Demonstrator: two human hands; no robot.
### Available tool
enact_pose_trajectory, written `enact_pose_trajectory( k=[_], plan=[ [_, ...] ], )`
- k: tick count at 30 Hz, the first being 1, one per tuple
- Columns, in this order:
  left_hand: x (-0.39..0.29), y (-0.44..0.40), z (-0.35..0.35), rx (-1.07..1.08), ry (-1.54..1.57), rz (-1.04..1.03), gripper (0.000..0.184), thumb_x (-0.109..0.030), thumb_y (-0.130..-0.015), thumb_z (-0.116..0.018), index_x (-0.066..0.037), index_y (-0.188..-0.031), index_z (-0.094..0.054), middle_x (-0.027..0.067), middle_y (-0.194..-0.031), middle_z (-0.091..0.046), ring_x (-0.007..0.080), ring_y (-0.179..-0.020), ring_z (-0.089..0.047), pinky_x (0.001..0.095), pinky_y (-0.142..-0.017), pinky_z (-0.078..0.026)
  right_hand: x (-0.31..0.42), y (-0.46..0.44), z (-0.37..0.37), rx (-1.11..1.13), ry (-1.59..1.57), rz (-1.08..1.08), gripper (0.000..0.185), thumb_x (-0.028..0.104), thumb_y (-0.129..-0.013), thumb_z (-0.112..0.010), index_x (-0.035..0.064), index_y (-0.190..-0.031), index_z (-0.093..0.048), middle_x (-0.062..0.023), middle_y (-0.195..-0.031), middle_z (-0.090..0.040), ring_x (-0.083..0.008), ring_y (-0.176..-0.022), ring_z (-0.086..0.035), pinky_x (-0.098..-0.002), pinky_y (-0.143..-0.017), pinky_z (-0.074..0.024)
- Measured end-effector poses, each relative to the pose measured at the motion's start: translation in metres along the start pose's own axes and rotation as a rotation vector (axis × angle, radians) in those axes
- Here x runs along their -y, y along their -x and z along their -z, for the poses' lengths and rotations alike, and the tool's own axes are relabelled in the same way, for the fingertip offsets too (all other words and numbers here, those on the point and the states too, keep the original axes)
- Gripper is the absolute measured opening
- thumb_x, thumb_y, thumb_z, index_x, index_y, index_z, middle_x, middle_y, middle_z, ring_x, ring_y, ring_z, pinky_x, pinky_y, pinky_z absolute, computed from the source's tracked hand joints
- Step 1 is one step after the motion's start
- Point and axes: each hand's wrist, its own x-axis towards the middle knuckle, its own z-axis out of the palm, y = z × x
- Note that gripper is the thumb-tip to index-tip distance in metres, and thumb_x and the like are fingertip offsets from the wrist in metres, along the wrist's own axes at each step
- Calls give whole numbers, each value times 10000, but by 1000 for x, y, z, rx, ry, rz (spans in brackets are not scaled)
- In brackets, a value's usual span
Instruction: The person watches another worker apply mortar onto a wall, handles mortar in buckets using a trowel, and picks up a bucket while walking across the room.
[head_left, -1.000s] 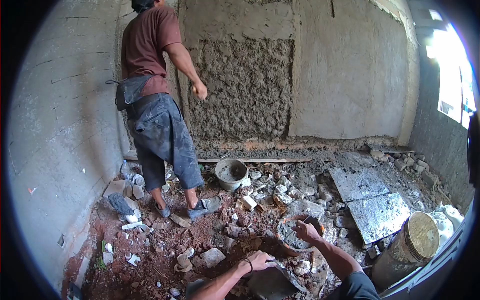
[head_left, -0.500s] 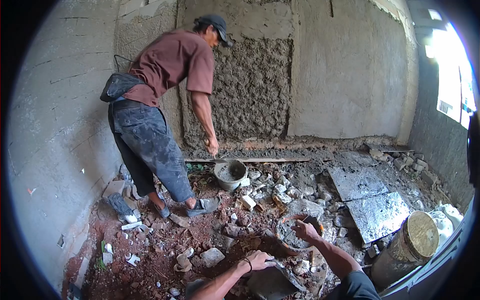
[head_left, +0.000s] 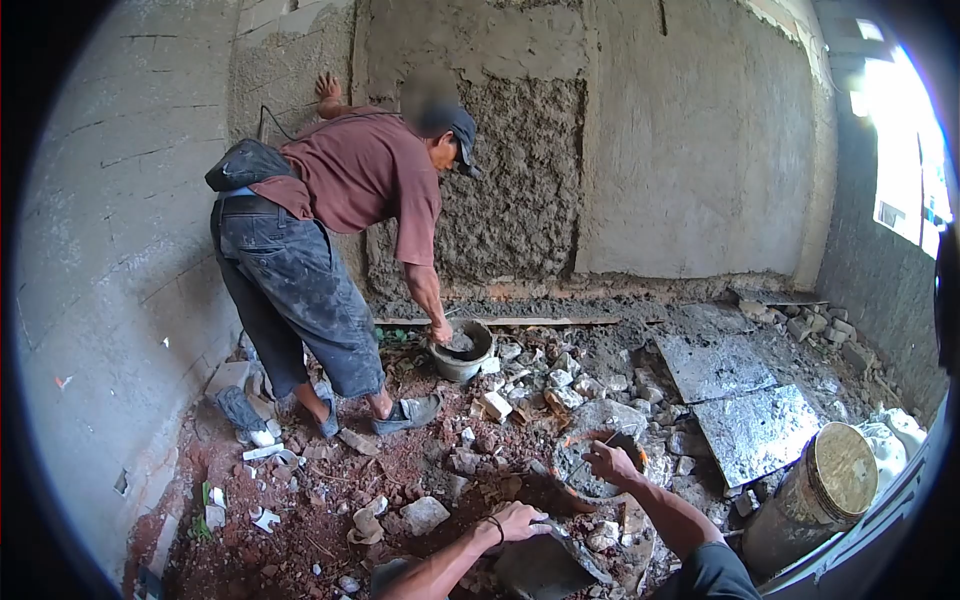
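My left hand, with a dark band on its wrist, is closed over the upper edge of a dark grey, mortar-caked vessel low in the view. Whether that vessel is a bucket I cannot tell. Ahead and to the right, my right hand is closed at the orange-rimmed bucket, which has grey mortar inside. A thin wire handle seems to run through its fingers. Farther off, a co-worker bends with one hand in a pale bucket of mortar and the other on the wall.
Rubble and stones cover the reddish ground. Two grey boards lie at the right, near a tall mortar-stained bucket. Rough wet mortar coats part of the back wall. A wooden strip lies along its foot.
The co-worker has bent lower and moved a hand down into the pale bucket; the other hand now shows against the wall. My hands have hardly moved.
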Motion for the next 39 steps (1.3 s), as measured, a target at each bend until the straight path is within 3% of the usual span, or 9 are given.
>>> enact_pose_trajectory(
  k=[10, 16, 18, 24, 27, 31, 33, 36, 39],
  plan=[
    [-2, 0, 2, -3, -21, -15, 500, -458, -847, -545, -64, -1153, -586, 174, -1098, -600, 364, -1012, -570, 394, -900, -452, -7, 0, -2, -41, -8, 43, 241, 303, -855, -586, 71, -804, -545, -103, -563, -580, -289, -561, -618, -388, -514, -465],
    [1, -2, -1, -15, 2, -25, 496, -449, -852, -544, -55, -1149, -585, 178, -1103, -596, 363, -1016, -568, 392, -903, -450, -15, 0, -4, -46, 69, 196, 143, 226, -798, -632, 122, -894, -612, -90, -666, -552, -294, -594, -604, -398, -514, -462],
    [1, -1, -1, -20, 2, -27, 498, -450, -851, -544, -53, -1149, -585, 179, -1105, -596, 363, -1018, -567, 392, -904, -450, -15, -4, -5, 6, 14, -43, 179, 205, -773, -646, 163, -947, -651, -72, -702, -530, -270, -604, -600, -387, -524, -464],
    [1, 0, -1, -17, 8, -36, 501, -451, -853, -543, -51, -1152, -582, 179, -1105, -596, 364, -1019, -567, 393, -900, -452, -9, 2, -1, -28, 78, 172, 139, 229, -805, -625, 118, -889, -612, -78, -650, -554, -264, -583, -607, -387, -503, -459],
    [3, -1, -3, -20, -1, -31, 503, -450, -853, -542, -49, -1154, -580, 181, -1102, -597, 366, -1018, -566, 395, -898, -452, -4, 0, -2, -25, 51, 18, 147, 240, -826, -605, 99, -865, -586, -86, -632, -562, -266, -579, -611, -390, -501, -460],
    [3, -1, -2, -5, -13, -13, 504, -449, -853, -541, -50, -1158, -577, 182, -1098, -598, 369, -1018, -566, 398, -898, -452, 4, 3, 2, 1, 8, -11, 171, 262, -838, -591, 93, -852, -574, -92, -625, -569, -267, -575, -614, -391, -506, -463],
    [0, 0, 0, 3, -13, -5, 503, -448, -853, -541, -51, -1160, -577, 182, -1098, -598, 370, -1018, -566, 398, -898, -452, 3, 4, 3, -34, 96, 175, 256, 312, -857, -573, 68, -805, -513, -106, -570, -578, -274, -554, -618, -395, -500, -462],
    [0, 1, -1, -4, -5, -10, 501, -446, -853, -542, -50, -1158, -578, 185, -1095, -598, 371, -1015, -567, 398, -897, -453, 3, 1, 1, -19, 65, 26, 246, 318, -862, -562, 75, -826, -538, -97, -574, -584, -266, -558, -623, -386, -510, -466],
    [2, 1, -1, -34, 3, -41, 498, -444, -853, -543, -50, -1157, -579, 190, -1091, -598, 373, -1010, -567, 399, -895, -454, 6, 3, 3, -13, 6, 23, 240, 318, -862, -562, 80, -837, -546, -97, -570, -584, -262, -560, -625, -383, -514, -467]
  ],
)
